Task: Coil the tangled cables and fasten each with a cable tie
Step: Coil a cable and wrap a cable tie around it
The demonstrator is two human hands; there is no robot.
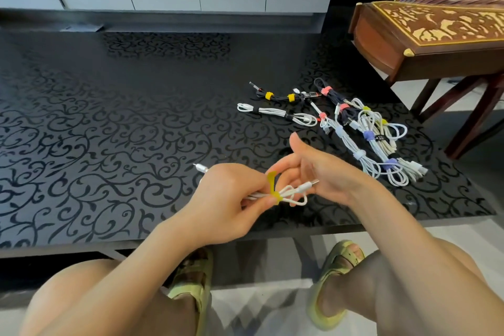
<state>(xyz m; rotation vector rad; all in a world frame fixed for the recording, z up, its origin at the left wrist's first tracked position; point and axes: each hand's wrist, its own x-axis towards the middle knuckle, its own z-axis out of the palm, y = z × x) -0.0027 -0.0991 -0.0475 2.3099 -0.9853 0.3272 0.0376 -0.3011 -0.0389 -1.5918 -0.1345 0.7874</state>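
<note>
Status: near the end, I'd say. The finished pile sits on the surface (109, 131) at 2 o'clock from the hands:
- black bundle with yellow ties (275, 96)
- white bundle with black ties (275, 112)
- dark bundle with pink ties (331, 97)
- a heap of white bundles with lavender and purple ties (365, 142) at the 3 o'clock end

Overlap hides the exact count. Every bundle I can make out carries ties, mostly two.

In work: white cable (293, 194), already coiled, held in the air over the near part of the surface, at 7 o'clock from the pile. Left hand (231, 199) grips the coil, fingers curled round the strands. One plug (200, 168) pokes out past its knuckles at 10 o'clock. Yellow tie (272, 185) goes round the coil, with its tail standing up at 12 o'clock, so not closed yet. Right hand (319, 174) is at the tail with fingers curled toward it and thumb lifted clear. Can't tell if it actually pinches the tail or only touches it. Second plug (313, 182) lies across the right fingers.

Left to do, judging from this:
- press the tail down
- possibly add a second tie, since most of the others have two
- set the coil with the pile

No untied cable shows on the surface, so this looks like the last one, though more could sit outside the frame.
</note>
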